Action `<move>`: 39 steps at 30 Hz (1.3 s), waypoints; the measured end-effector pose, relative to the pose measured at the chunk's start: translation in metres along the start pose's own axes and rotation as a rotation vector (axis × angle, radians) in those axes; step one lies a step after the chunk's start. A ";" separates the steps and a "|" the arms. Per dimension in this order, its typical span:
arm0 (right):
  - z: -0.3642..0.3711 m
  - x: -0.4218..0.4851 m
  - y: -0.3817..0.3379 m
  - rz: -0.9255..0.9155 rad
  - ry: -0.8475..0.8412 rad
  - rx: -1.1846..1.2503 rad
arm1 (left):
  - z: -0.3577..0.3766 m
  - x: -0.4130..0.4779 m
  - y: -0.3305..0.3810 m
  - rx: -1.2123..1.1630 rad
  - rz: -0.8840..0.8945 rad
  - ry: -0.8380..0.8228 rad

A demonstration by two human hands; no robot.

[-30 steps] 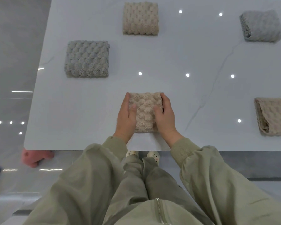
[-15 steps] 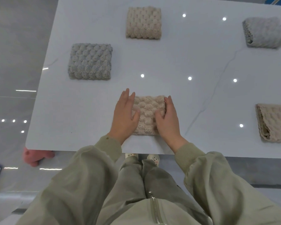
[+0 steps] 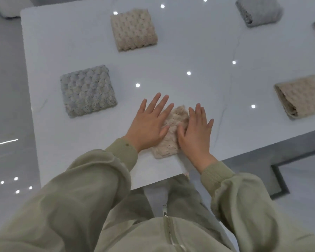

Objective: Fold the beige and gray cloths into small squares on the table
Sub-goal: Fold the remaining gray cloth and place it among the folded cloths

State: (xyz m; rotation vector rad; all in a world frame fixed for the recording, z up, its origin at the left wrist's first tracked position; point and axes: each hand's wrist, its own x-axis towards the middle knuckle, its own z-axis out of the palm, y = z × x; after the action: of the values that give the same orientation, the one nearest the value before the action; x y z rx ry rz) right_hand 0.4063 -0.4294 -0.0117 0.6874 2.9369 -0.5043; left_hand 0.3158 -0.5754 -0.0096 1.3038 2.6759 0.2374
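Beige, knobbly fabric: the cloth (image 3: 166, 146) lies folded small at the near edge of the white table (image 3: 189, 42), pinned under a person's two hands. The left hand (image 3: 149, 122) rests open on its left side, fingers straight and spread, their tips reaching past the cloth onto the tabletop. The right hand (image 3: 195, 131), equally flat, covers its right side, with the thumbs close together over the middle. Neither hand grips anything.

The cloth's longer side runs away from the person, tilted slightly right, so it lies straight ahead of both wrists and neither hand is nearer. This looks like the final pressing-down of a finished fold.

A neat gray square (image 3: 87, 90) sits near the left fingertips, on the far left. A beige square (image 3: 134, 30) lies well beyond it. A looser beige bundle (image 3: 298, 96) waits to the right, well apart, and a gray bundle (image 3: 259, 10) lies at the far right corner. If either needs tidying, the right hand seems better placed, and no object lies along that reach.
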 end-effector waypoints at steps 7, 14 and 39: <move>0.013 -0.040 -0.020 0.377 0.094 0.028 | -0.001 0.004 -0.018 0.010 0.320 -0.065; 0.015 -0.067 -0.031 0.565 0.114 -0.025 | 0.002 0.007 -0.006 0.007 0.502 -0.051; 0.017 -0.121 -0.113 0.802 0.377 0.220 | -0.044 -0.027 -0.038 0.073 0.650 -0.111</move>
State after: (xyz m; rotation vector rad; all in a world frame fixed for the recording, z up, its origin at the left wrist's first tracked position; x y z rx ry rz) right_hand 0.4649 -0.5811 0.0246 2.0364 2.5625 -0.6464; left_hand 0.2935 -0.6233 0.0274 2.1031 2.1051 0.1315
